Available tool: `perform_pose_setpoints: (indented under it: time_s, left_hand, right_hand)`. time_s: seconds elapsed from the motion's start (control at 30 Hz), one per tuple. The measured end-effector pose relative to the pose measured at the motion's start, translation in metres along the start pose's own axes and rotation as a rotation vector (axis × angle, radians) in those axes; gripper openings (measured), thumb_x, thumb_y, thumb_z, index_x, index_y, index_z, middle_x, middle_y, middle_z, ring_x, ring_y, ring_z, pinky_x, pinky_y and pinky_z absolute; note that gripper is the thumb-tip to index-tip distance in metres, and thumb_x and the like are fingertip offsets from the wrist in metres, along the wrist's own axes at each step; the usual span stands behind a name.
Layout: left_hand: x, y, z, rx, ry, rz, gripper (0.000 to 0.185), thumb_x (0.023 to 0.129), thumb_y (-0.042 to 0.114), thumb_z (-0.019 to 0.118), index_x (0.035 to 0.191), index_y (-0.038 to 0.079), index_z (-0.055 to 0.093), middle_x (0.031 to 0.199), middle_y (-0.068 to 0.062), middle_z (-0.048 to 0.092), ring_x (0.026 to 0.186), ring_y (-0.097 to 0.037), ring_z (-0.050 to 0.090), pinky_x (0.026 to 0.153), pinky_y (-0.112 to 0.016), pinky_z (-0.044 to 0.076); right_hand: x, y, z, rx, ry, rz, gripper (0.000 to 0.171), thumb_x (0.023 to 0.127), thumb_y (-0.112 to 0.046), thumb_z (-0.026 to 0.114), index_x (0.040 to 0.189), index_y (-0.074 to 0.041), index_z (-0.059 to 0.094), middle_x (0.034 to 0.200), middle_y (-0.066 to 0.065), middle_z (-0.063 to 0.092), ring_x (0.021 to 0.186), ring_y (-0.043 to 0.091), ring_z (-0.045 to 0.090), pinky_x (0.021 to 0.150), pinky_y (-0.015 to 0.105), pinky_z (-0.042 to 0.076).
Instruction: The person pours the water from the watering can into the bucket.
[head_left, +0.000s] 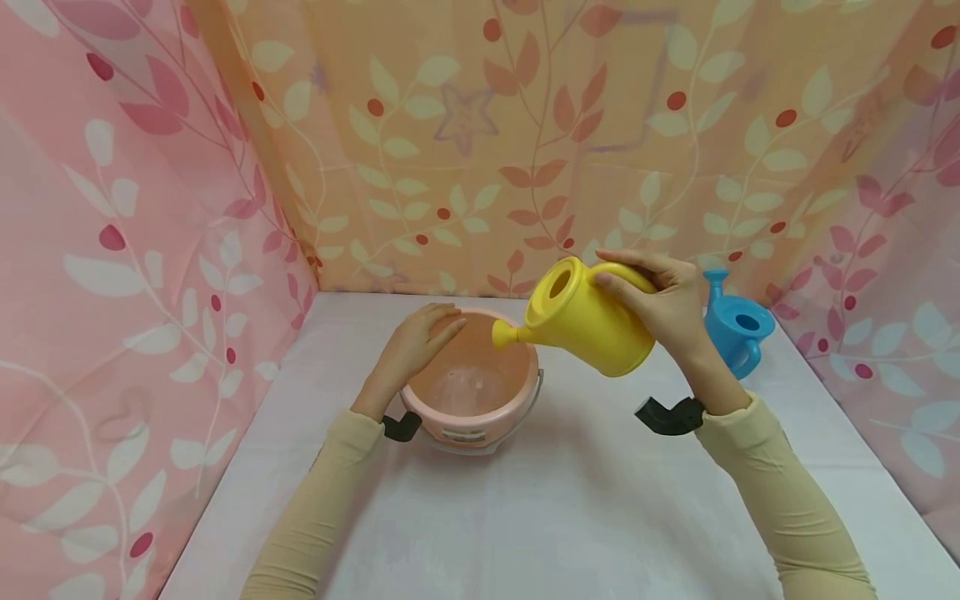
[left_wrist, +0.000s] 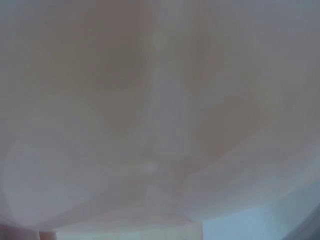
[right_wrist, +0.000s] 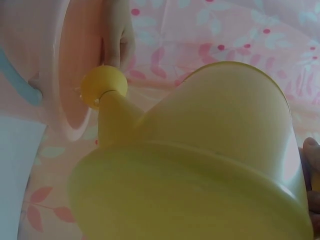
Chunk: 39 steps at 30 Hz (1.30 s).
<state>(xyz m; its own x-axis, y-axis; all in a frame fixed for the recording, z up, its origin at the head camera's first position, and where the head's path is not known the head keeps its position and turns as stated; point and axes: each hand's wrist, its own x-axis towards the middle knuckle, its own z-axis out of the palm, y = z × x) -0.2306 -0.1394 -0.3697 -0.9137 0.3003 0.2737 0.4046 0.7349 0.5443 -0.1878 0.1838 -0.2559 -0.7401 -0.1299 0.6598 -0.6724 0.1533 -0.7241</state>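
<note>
A pink bucket (head_left: 474, 379) stands on the white table (head_left: 570, 500), seen from the side in the right wrist view (right_wrist: 60, 65). My left hand (head_left: 418, 340) rests on its far-left rim with fingers nearly straight. My right hand (head_left: 663, 302) grips the handle of a yellow watering can (head_left: 588, 321), tilted so that its spout (head_left: 506, 334) hangs over the bucket's right rim. The can (right_wrist: 200, 165) fills the right wrist view, spout head (right_wrist: 102, 86) at the bucket's opening. The left wrist view is a pale pink blur.
A blue watering can (head_left: 738, 329) stands at the table's right, behind my right hand. Pink and orange leaf-print curtains (head_left: 150, 208) close in the table on the left, back and right. The bucket's grey bail handle (head_left: 525, 408) hangs down at the front.
</note>
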Motion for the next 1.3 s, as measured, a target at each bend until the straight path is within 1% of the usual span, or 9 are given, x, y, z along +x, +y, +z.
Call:
perform_pose_setpoints:
  time_s: [0.13,0.37,0.63,0.93,1.3]
  left_hand:
    - [-0.0008,0.0000,0.0000,-0.001,0.003,0.004,0.045,0.094,0.044,0.049,0.127,0.014,0.057,0.135,-0.004,0.051,0.128,-0.025,0.043,0.107,-0.045,0.034]
    - [-0.0013,0.0006,-0.0002,-0.003,0.002,0.003,0.049,0.094,0.049,0.047,0.127,0.014,0.057,0.135,-0.003,0.051,0.128,-0.024,0.043,0.107,-0.045,0.034]
    - [-0.0017,-0.0004,-0.0001,-0.006,-0.002,-0.004,0.048,0.094,0.047,0.047,0.127,0.014,0.057,0.135,-0.004,0.051,0.128,-0.025,0.043,0.107,-0.046,0.033]
    - [-0.0017,-0.0013,0.0000,-0.011,-0.001,-0.002,0.046,0.094,0.045,0.049,0.127,0.014,0.057,0.136,-0.004,0.050,0.129,-0.025,0.043,0.106,-0.046,0.034]
    - [-0.0005,-0.0010,-0.0006,-0.010,0.008,0.012,0.048,0.094,0.046,0.048,0.127,0.013,0.057,0.134,-0.004,0.052,0.128,-0.024,0.044,0.106,-0.044,0.034]
  right_hand:
    - [-0.0004,-0.0004,-0.0002,-0.011,-0.008,-0.001,0.026,0.079,0.003,0.070,0.105,0.004,0.068,0.092,-0.006,0.071,0.082,0.012,0.064,0.072,0.016,0.053]
    - [-0.0005,-0.0002,-0.0010,-0.035,-0.017,-0.006,0.026,0.079,0.003,0.069,0.105,0.004,0.068,0.092,-0.007,0.071,0.081,0.011,0.064,0.071,0.016,0.052]
    - [-0.0001,-0.0004,-0.0015,-0.074,-0.023,-0.004,0.027,0.079,0.002,0.070,0.105,0.004,0.068,0.091,-0.008,0.071,0.079,0.010,0.064,0.070,0.016,0.053]
    - [0.0018,0.0006,-0.0026,-0.128,-0.031,-0.011,0.027,0.079,0.000,0.071,0.106,0.001,0.069,0.092,-0.009,0.071,0.079,0.009,0.065,0.069,0.016,0.053]
    - [0.0040,-0.0029,-0.0028,-0.143,-0.046,0.012,0.028,0.079,-0.001,0.071,0.107,0.000,0.068,0.093,-0.011,0.070,0.079,0.009,0.065,0.070,0.016,0.053]
